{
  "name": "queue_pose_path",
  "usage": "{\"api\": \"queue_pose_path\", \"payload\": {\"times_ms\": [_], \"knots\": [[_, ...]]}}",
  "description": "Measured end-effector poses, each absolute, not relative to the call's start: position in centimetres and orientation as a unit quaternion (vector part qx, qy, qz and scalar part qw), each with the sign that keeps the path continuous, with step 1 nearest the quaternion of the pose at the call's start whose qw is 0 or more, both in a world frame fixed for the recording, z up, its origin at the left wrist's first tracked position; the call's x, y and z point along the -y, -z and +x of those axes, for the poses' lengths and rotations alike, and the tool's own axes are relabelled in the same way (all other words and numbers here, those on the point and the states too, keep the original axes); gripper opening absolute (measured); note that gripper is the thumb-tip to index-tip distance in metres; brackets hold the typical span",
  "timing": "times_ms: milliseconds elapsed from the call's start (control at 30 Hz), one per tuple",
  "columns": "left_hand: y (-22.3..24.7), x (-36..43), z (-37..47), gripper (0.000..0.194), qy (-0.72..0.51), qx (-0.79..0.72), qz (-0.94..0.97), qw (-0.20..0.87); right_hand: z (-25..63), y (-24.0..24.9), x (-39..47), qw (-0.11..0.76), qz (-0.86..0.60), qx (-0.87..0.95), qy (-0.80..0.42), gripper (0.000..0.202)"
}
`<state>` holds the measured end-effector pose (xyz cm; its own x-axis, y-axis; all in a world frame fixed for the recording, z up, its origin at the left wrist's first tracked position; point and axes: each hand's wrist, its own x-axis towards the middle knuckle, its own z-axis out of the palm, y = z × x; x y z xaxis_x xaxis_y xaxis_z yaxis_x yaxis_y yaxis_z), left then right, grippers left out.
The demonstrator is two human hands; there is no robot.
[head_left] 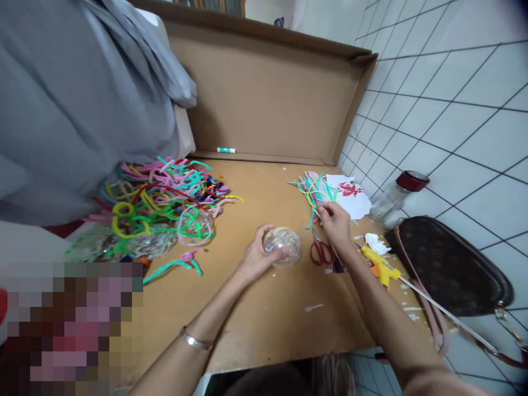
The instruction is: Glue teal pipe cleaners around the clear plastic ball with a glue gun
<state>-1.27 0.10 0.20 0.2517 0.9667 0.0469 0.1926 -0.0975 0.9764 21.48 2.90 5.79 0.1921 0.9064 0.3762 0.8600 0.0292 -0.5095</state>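
Note:
A clear round ball with pale and yellow bits on or in it is held by my left hand, fingers and thumb around its left side, just above the table. My right hand reaches to the front edge of a bundle of turquoise, pink and yellow fuzzy stems; its fingers are pressed together at the stems, and which ones they pinch is hard to make out. Red-handled scissors lie between the ball and my right forearm. White paper with a red cut-out sits beside the bundle.
A big heap of colourful stems covers the table's left side, with more clear balls. At right are a yellow glue gun, a crumpled tissue, a glass bottle and a brown bag. Cardboard stands behind, near a glue stick.

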Motion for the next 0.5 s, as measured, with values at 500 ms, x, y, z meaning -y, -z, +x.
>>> {"api": "queue_pose_path", "payload": {"times_ms": [500], "knots": [[-1.1, 0.6, -1.2, 0.074, -0.369, -0.455, 0.627, 0.513, 21.1, -5.3, -13.4, 0.268, -0.787, 0.526, -0.178, 0.037]]}}
